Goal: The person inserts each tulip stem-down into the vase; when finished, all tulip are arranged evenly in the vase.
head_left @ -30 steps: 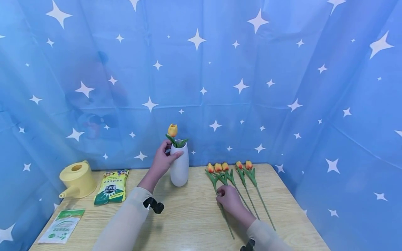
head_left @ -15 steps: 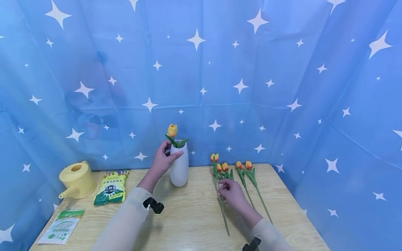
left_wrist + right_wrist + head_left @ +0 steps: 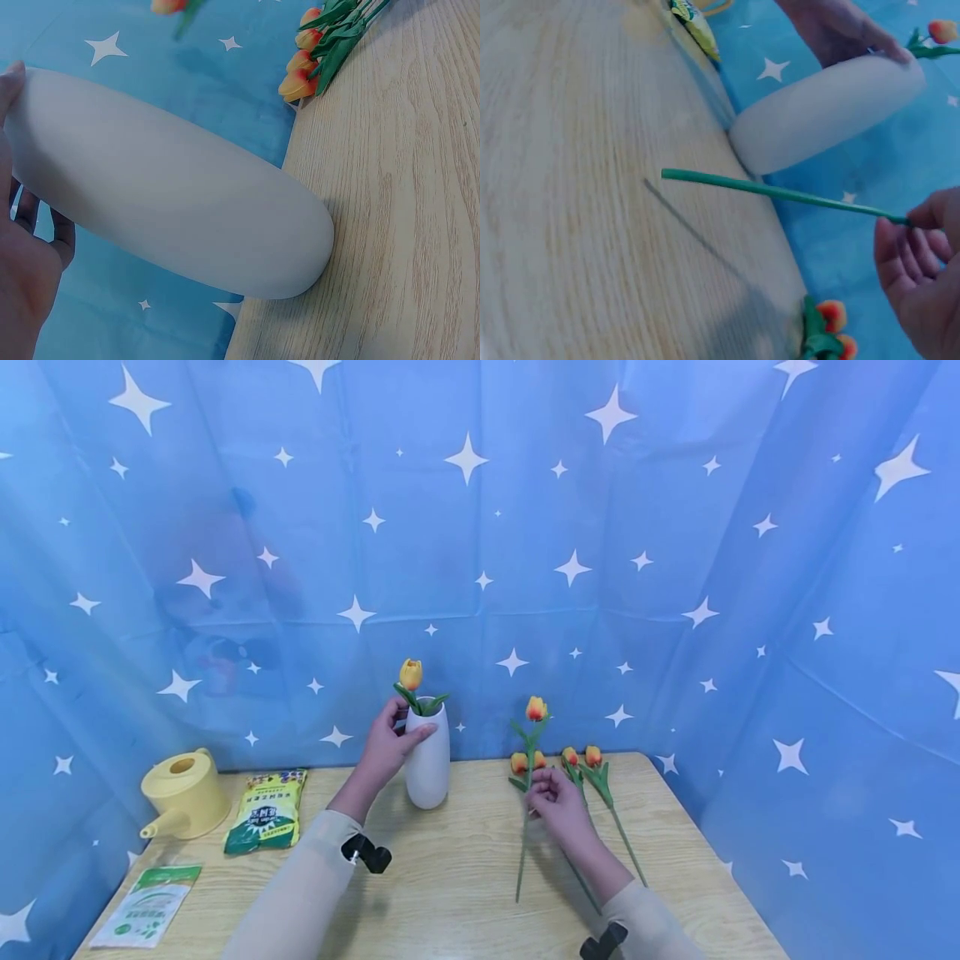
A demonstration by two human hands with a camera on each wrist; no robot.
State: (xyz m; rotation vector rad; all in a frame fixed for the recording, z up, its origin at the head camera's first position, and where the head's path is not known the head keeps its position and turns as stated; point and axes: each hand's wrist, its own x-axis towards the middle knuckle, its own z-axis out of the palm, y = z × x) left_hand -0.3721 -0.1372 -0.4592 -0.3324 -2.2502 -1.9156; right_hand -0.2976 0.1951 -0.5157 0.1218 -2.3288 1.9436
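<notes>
A white vase (image 3: 427, 764) stands upright on the wooden table with one yellow-orange tulip (image 3: 411, 674) in it. My left hand (image 3: 392, 742) grips the vase near its mouth, thumb in front and fingers behind. In the left wrist view the vase (image 3: 172, 187) fills the middle. My right hand (image 3: 557, 806) pinches the green stem of another tulip (image 3: 536, 708) and holds it upright. The right wrist view shows that stem (image 3: 780, 193) lifted over the table, its shadow below, with my right hand (image 3: 922, 262) at its upper part. Several more tulips (image 3: 592, 756) lie beside and behind this hand.
At the left stand a yellow watering can (image 3: 185, 793), a yellow-green bag (image 3: 264, 810) and a flat white-green packet (image 3: 147, 906). A blue curtain with white stars (image 3: 480, 527) hangs along the table's back edge (image 3: 480, 762).
My right hand has picked a tulip up from the table and raised it upright, its bloom rising and moving slightly right. The left hand and vase stay in place.
</notes>
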